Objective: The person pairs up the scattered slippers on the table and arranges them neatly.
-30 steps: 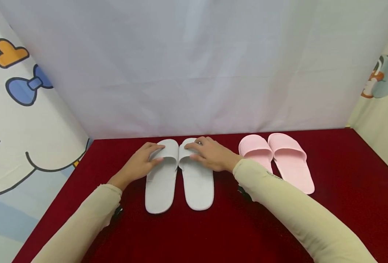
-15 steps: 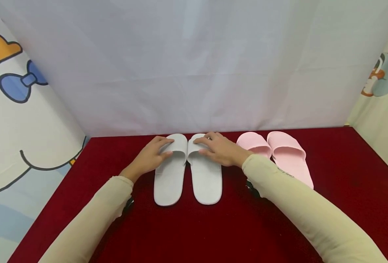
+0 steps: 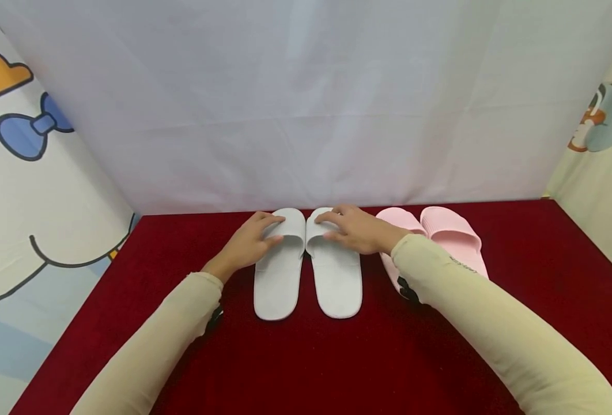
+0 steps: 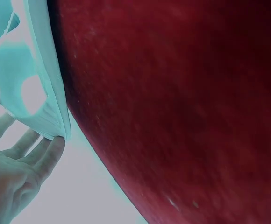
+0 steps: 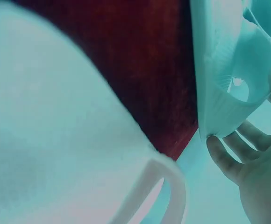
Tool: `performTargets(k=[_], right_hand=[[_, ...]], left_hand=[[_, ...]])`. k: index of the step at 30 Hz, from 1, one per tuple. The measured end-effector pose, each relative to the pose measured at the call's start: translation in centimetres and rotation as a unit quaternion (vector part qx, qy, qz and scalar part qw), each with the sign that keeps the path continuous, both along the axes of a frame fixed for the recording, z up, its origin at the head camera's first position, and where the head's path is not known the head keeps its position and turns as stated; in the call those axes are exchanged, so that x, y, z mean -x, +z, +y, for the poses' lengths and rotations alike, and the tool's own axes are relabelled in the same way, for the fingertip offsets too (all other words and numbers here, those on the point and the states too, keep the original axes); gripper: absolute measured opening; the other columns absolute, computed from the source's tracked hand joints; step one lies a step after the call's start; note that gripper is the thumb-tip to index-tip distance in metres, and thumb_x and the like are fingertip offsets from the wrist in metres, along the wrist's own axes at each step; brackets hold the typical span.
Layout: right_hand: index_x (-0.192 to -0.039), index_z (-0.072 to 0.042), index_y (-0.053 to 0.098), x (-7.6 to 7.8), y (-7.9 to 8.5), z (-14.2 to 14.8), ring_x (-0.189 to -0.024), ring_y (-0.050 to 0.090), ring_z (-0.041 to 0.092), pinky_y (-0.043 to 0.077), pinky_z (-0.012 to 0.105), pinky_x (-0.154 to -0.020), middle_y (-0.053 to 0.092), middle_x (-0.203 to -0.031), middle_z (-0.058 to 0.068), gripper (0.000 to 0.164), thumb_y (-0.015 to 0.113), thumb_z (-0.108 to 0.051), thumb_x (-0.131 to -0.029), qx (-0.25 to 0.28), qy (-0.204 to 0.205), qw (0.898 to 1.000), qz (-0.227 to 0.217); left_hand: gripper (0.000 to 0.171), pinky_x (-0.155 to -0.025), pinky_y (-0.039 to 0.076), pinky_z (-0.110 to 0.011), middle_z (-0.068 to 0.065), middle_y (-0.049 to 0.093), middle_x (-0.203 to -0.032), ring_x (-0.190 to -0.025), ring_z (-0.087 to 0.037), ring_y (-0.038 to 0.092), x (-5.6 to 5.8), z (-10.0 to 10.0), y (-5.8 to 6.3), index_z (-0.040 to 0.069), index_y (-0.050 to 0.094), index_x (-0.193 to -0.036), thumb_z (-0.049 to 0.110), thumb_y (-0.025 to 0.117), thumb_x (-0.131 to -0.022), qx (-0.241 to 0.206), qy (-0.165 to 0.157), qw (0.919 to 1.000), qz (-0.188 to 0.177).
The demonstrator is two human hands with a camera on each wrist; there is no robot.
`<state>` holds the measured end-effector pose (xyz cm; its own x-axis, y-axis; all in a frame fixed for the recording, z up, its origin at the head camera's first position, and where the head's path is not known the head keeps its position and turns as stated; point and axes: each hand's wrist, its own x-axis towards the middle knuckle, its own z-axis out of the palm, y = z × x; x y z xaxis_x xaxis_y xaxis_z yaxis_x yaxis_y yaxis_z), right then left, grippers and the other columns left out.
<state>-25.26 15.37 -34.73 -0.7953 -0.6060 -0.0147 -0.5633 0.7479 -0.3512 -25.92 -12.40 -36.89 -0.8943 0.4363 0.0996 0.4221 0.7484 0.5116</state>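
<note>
Two white slippers lie side by side on the red cloth, toes away from me, meeting at their straps. My left hand [image 3: 251, 239] holds the left white slipper [image 3: 279, 288] by its outer side, with thumb and index finger over the strap. In the left wrist view, several fingertips [image 4: 56, 144] touch the slipper's sole edge [image 4: 63, 116]. The right hand [image 3: 359, 229] grips the right white slipper [image 3: 338, 285] in the same way, its index finger on the strap. Its fingertips [image 5: 213, 142] meet the sole edge in the right wrist view.
A pair of pink slippers stands just to the right, the left pink slipper [image 3: 399, 218] partly behind my right wrist and the right pink slipper [image 3: 453, 239] beside it. A pale curtain [image 3: 285, 115] rises behind the red cloth [image 3: 306, 369]. Printed cartoon panels flank both sides.
Both hands and the white slippers have slid to the right, closer to the pink pair. The pink slippers stay in place, now more covered by my right arm.
</note>
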Motion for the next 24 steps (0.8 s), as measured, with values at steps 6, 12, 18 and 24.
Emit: performTargets(k=[6,12,18,24], right_hand=[[-0.14,-0.019,0.053,0.1,0.2,1.0,-0.128,0.05,0.038,0.039,0.052,-0.11,0.051,-0.137,0.024,0.04,0.055,-0.032,-0.102,-0.003,-0.006,1.0,-0.001],[-0.14,-0.021,0.052,0.4,0.1,1.9,-0.128,0.05,0.038,0.04,0.052,-0.11,0.05,-0.137,0.023,0.04,0.055,-0.033,-0.102,-0.013,-0.021,1.0,-0.019],[-0.14,-0.021,0.052,0.4,0.5,2.7,-0.127,0.052,0.038,0.04,0.052,-0.109,0.052,-0.136,0.023,0.04,0.056,-0.033,-0.102,-0.014,-0.032,0.999,-0.023],[-0.139,-0.018,0.053,0.3,0.7,3.3,-0.119,0.055,0.037,0.042,0.052,-0.105,0.053,-0.131,0.023,0.04,0.056,-0.032,-0.102,-0.014,-0.032,0.999,-0.018]], left_hand=[[0.046,-0.112,0.039,-0.05,-0.017,0.05,-0.141,-0.133,-0.033,0.049,0.5,1.4,-0.1,0.008,0.056,-0.14,0.024,0.064,-0.098,0.004,0.004,0.9999,-0.015],[0.045,-0.112,0.04,-0.05,-0.019,0.052,-0.14,-0.132,-0.035,0.05,0.9,2.6,-0.2,0.008,0.057,-0.139,0.023,0.064,-0.097,0.014,0.001,0.9999,-0.009],[0.046,-0.112,0.039,-0.05,-0.02,0.051,-0.14,-0.132,-0.035,0.049,1.3,3.5,-0.2,0.01,0.056,-0.14,0.025,0.064,-0.097,0.01,0.002,0.9998,-0.018],[0.045,-0.109,0.042,-0.049,-0.018,0.053,-0.137,-0.127,-0.033,0.053,1.6,4.3,-0.2,0.013,0.058,-0.139,0.024,0.065,-0.096,0.002,0.004,0.9998,-0.021]])
